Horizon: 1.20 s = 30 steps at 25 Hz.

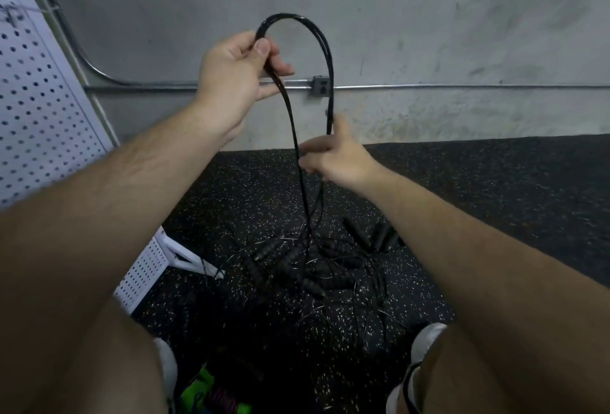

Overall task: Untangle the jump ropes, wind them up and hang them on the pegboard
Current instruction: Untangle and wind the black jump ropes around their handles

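Note:
A black jump rope (325,50) arches up in a loop in front of the grey wall. My left hand (234,73) pinches the loop's left side between thumb and fingers. Lower and to the right, my right hand (333,157) has its fingers curled round the strands hanging down. The strands run down into a tangled pile of black ropes and handles (307,268) on the speckled floor. The white pegboard (36,103) stands at the left edge, with a hook near its top.
A metal conduit with an outlet box (319,86) runs along the concrete wall. The pegboard's white base (148,268) juts onto the black rubber floor. White shoes (425,341) and a green object (201,384) are at the bottom.

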Available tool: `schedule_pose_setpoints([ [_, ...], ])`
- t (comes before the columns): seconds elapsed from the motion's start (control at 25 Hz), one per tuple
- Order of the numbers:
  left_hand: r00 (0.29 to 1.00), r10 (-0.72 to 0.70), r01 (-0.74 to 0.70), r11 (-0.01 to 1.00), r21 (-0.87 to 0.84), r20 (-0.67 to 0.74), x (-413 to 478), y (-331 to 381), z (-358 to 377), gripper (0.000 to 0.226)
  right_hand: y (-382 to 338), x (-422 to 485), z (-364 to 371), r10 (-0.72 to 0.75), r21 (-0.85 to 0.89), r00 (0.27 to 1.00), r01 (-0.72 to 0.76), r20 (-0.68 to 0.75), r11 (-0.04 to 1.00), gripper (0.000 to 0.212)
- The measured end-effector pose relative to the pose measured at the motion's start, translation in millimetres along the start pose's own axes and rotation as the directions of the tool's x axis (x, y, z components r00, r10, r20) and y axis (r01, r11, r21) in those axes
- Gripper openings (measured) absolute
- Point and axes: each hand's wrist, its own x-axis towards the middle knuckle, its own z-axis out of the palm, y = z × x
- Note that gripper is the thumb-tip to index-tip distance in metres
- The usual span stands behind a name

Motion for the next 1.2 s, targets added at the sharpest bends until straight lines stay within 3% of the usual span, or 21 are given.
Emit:
schedule_pose_setpoints([
  [0.08, 1.000, -0.005, 0.005, 1.000, -0.025, -0.015, 5, 1, -2, 0.025, 14, 4, 18, 0.096, -0.136, 0.993, -0.087, 0.065, 0.987, 0.082],
  [0.2, 0.998, -0.062, 0.062, 0.998, 0.005, -0.002, 5, -6, -10, 0.023, 27, 15, 34, 0.115, -0.273, 0.992, -0.096, 0.054, 0.957, 0.019],
  [0.24, 0.997, -0.082, 0.082, 0.997, 0.017, 0.000, 5, -8, -13, 0.023, 28, 18, 34, 0.109, -0.279, 0.993, -0.090, 0.050, 0.956, 0.013],
  [0.4, 0.989, -0.141, 0.139, 0.989, 0.058, 0.044, 4, -15, -23, 0.027, 26, 16, 24, 0.107, -0.151, 0.994, -0.110, -0.024, 0.983, 0.010],
  [0.52, 0.965, -0.228, 0.187, 0.945, 0.267, 0.129, -5, -26, -25, 0.050, 13, 15, 13, 0.052, -0.037, 0.990, -0.058, -0.128, 0.998, 0.012],
  [0.64, 0.872, -0.374, 0.195, 0.857, 0.477, 0.315, -20, -49, -23, 0.046, -5, 19, 2, -0.036, -0.041, 0.976, 0.028, -0.217, 0.999, 0.018],
  [0.76, 0.759, -0.447, 0.064, 0.774, 0.630, 0.474, -28, -78, -14, 0.030, -21, 21, -4, -0.106, -0.004, 0.956, 0.109, -0.273, 0.994, 0.020],
  [0.84, 0.769, -0.423, 0.067, 0.798, 0.598, 0.479, -34, -85, -1, 0.021, -27, 18, -7, -0.139, 0.007, 0.946, 0.147, -0.294, 0.989, 0.021],
  [1.0, 0.783, -0.432, 0.228, 0.869, 0.440, 0.448, -38, -89, 19, 0.009, -23, 13, -15, -0.129, 0.057, 0.942, 0.153, -0.309, 0.987, 0.017],
  [1.12, 0.836, -0.379, 0.187, 0.876, 0.444, 0.398, -37, -86, 24, 0.014, -17, 15, -21, -0.097, 0.193, 0.950, 0.159, -0.297, 0.968, 0.020],
  [1.2, 0.887, -0.316, 0.150, 0.888, 0.435, 0.338, -31, -75, 24, 0.016, -8, 13, -25, -0.034, 0.289, 0.980, 0.090, -0.194, 0.953, 0.028],
])
